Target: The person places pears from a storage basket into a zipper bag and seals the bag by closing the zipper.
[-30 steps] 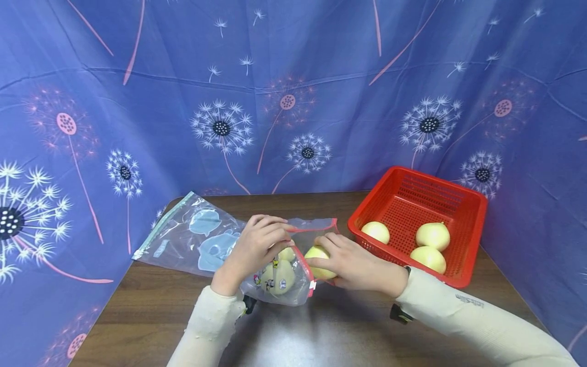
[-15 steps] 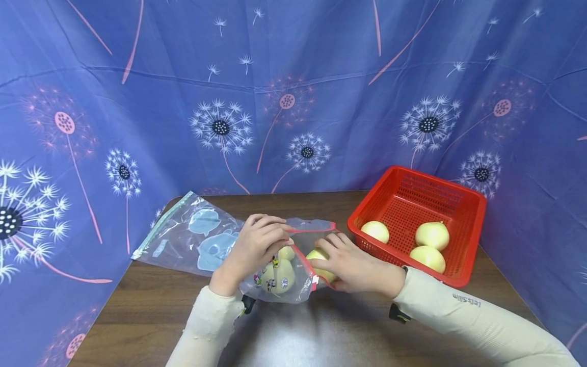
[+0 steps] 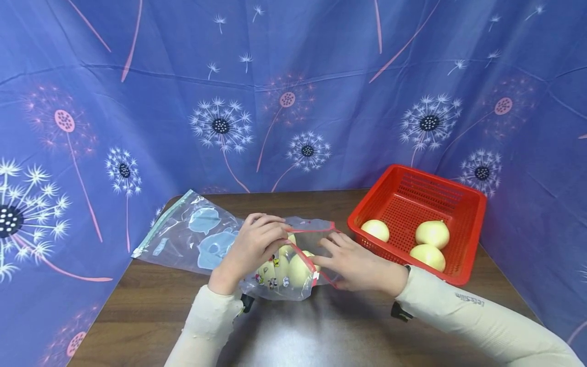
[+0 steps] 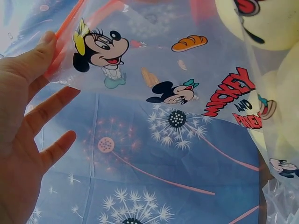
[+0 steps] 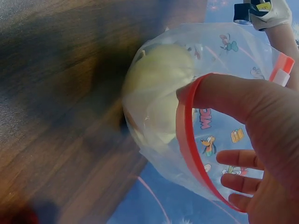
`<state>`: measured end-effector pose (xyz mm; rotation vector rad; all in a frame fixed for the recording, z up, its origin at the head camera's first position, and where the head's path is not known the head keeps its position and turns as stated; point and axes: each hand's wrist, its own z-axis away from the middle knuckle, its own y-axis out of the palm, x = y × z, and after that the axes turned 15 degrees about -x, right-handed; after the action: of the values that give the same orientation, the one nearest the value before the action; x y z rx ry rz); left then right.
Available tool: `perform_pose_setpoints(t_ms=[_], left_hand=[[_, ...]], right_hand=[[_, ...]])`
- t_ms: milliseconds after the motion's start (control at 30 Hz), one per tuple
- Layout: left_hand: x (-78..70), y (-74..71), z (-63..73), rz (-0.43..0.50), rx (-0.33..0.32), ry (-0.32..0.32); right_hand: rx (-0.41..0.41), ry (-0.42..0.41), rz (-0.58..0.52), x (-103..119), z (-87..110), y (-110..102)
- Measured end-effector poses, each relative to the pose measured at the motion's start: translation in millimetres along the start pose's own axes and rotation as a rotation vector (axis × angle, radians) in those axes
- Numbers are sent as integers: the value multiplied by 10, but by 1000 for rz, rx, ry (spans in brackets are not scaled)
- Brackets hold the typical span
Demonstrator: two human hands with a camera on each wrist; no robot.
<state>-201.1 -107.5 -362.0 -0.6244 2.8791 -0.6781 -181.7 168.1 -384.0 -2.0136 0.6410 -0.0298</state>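
A clear zip bag (image 3: pixel 291 294) with a red zip edge and cartoon prints lies mid-table, its mouth toward the right. My left hand (image 3: pixel 254 250) pinches the bag's red edge, thumb against the fingers, also plain in the left wrist view. Inside the bag are several pale yellow pears; one pear (image 3: pixel 300 270) sits just within the mouth. At that mouth is my right hand (image 3: pixel 350 262), its fingers loosely spread and holding nothing. In the right wrist view its thumb reaches past the red rim, near a pear (image 5: pixel 161 84) seen through the plastic.
A red perforated basket (image 3: pixel 472 229) stands at the right with 3 pears in it, one being the nearest pear (image 3: pixel 427 257). Another clear bag (image 3: pixel 183 250) with blue prints and a green zip edge lies flat at the left. A blue patterned cloth (image 3: pixel 293 61) hangs behind the table.
The pear in my right hand has gone left into the bag and been let go. My right fingers have loosened; my left hand stays at the bag's edge.
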Motion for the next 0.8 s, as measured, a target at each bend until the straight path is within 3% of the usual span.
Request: perform_pose_setpoints(t_ms=[300,600,800], left_hand=[[4,29,-5,5,-7,0],[-10,41,-1,4,-9,11],[-9,53,-1,1,-5,13]], right_hand=[[-60,-49,-6,-1,67,21],[-72,7,-145,49,134,-29],[-151,-11,-159,47,179,-78]])
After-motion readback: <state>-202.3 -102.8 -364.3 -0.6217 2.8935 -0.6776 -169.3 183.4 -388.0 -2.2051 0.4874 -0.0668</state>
